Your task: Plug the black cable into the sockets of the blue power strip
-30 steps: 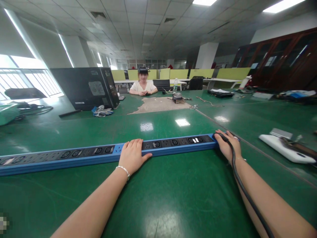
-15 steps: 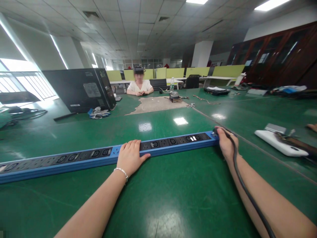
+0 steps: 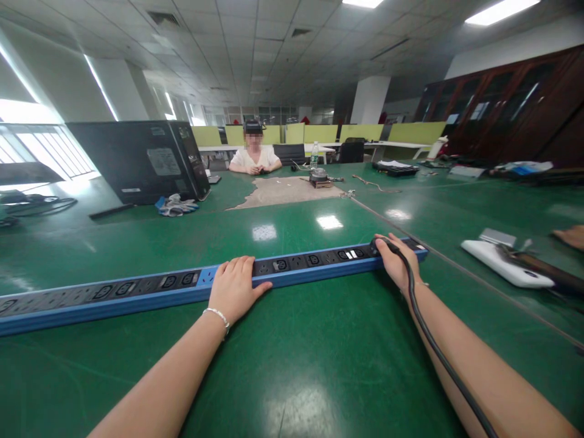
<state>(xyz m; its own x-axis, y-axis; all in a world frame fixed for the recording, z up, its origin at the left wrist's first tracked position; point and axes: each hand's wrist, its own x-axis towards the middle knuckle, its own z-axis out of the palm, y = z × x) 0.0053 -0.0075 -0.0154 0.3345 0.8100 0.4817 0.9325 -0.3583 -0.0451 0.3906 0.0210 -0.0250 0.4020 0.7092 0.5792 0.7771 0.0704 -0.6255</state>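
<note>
A long blue power strip [image 3: 314, 275] with rows of black sockets lies across the green table, running out of view at the left. My left hand [image 3: 233, 285] is wrapped over its middle, fingers on the far side and thumb along the near face. Close to the strip's right end, my right hand [image 3: 400, 264] grips a black plug [image 3: 375, 245] at a socket. How deep the plug sits is hidden by the fingers. From it a dark cable [image 3: 422, 319] trails over my right forearm toward the bottom edge.
A black computer case [image 3: 137, 161] and gloves [image 3: 177, 205] are at the far left. White equipment [image 3: 504, 264] lies to the right. Across the table [image 3: 292, 365] sits a person [image 3: 254, 159], near a bottle [image 3: 314, 155] and a small round device [image 3: 318, 176].
My right hand has shifted left along the strip with the plug, from its end to a socket, uncovering the strip's right end. The left hand keeps its place on the strip.
</note>
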